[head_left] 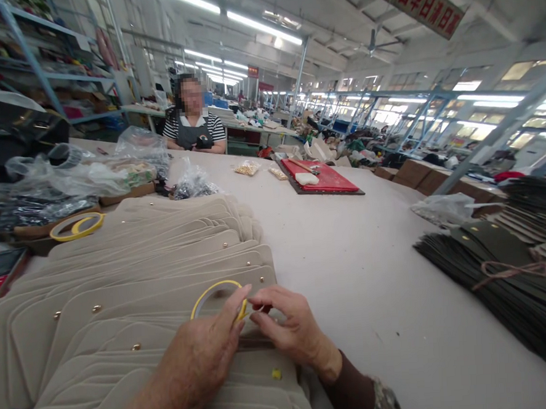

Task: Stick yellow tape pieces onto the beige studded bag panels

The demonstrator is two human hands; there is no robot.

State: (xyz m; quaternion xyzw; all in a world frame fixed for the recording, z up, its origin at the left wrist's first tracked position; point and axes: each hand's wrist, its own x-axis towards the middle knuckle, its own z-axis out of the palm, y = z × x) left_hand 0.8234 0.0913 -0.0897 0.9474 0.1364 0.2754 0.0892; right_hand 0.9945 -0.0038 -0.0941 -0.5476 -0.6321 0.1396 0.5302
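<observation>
My left hand is closed around a roll of yellow tape, held over a spread of overlapping beige panels. Thumb and fingers of my right hand pinch together at the roll's right side, where a short strip of tape seems to come off; the fingertips partly cover it. Small gold studs sit on several panels. A little yellow piece of tape sticks to a panel just below my right hand.
More yellow tape rolls lie at the left by plastic bags. A red board and bags of gold parts are farther back. Tied dark panels stack at the right. A person sits across the table.
</observation>
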